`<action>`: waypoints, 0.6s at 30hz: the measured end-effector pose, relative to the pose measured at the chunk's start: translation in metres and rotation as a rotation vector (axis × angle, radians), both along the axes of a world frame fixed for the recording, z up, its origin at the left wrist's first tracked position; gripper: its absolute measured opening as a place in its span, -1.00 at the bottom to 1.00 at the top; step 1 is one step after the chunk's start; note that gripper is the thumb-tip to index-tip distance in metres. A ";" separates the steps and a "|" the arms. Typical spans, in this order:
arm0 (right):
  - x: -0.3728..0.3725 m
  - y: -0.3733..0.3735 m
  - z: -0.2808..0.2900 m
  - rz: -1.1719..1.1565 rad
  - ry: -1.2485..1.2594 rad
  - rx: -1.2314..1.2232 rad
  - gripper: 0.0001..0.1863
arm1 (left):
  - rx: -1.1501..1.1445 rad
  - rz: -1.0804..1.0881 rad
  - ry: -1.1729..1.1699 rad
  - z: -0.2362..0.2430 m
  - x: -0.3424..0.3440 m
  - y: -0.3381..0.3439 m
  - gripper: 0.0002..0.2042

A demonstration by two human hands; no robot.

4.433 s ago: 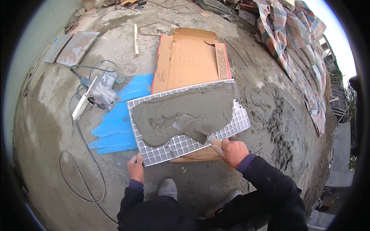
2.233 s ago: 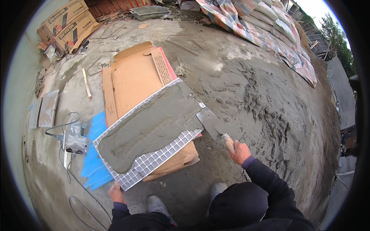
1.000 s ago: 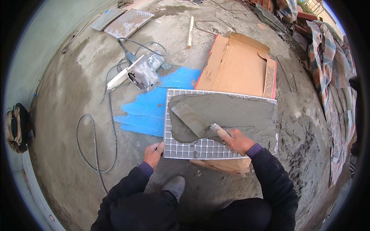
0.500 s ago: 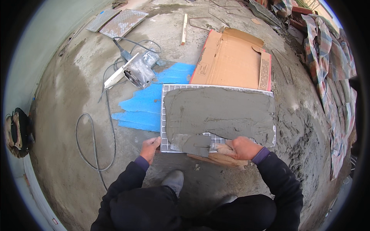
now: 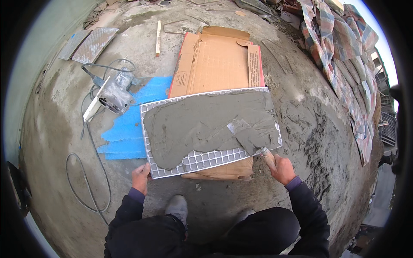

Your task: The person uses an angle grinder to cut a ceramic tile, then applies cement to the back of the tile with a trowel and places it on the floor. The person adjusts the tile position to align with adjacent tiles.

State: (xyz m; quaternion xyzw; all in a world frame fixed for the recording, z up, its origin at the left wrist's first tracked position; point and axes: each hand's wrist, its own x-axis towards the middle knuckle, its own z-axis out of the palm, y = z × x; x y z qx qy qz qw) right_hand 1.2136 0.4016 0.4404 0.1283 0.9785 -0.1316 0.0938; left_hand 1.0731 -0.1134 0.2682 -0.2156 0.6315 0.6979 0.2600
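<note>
A white gridded panel (image 5: 202, 161), mostly covered with grey mortar (image 5: 189, 120), lies over cardboard (image 5: 215, 64). My left hand (image 5: 140, 177) grips the panel's near left corner with closed fingers. My right hand (image 5: 282, 170) is closed on the wooden handle of a trowel (image 5: 269, 160); its mortar-smeared blade (image 5: 247, 135) rests in the mortar at the panel's right part. A strip of bare grid shows along the near edge.
A power tool (image 5: 114, 94) with a looped cable sits beside blue sheeting (image 5: 120, 137). Behind are two grey panels (image 5: 92, 45) and a wooden strip (image 5: 158, 38). Wet mortar (image 5: 314, 142) covers ground at the right, below draped checked tarpaulin (image 5: 344, 64). A wall (image 5: 43, 43) stands left.
My right hand and the trowel have moved from the panel's near middle to its right end, where more grid is now covered. My left hand still holds the corner. The view has turned.
</note>
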 end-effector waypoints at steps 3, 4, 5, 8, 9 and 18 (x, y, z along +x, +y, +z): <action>0.008 -0.005 -0.009 -0.011 -0.026 -0.181 -0.49 | 0.011 -0.011 -0.015 -0.001 0.000 0.001 -0.63; 0.006 -0.006 -0.009 0.009 0.002 -0.098 -0.50 | 0.005 -0.016 -0.014 0.000 -0.001 0.000 -0.63; 0.003 -0.008 -0.006 0.032 -0.022 -0.025 -0.51 | 0.001 -0.010 -0.010 0.002 -0.001 -0.002 -0.62; -0.024 -0.016 0.005 0.123 -0.037 -0.006 -0.50 | 0.022 -0.019 -0.028 0.005 -0.001 -0.002 -0.61; -0.039 -0.023 0.007 0.170 -0.009 -0.077 -0.49 | 0.014 -0.018 -0.021 0.005 -0.001 -0.001 -0.61; -0.231 -0.122 -0.003 0.347 -0.263 -0.484 -0.15 | -0.006 -0.037 -0.060 0.002 0.001 -0.002 -0.61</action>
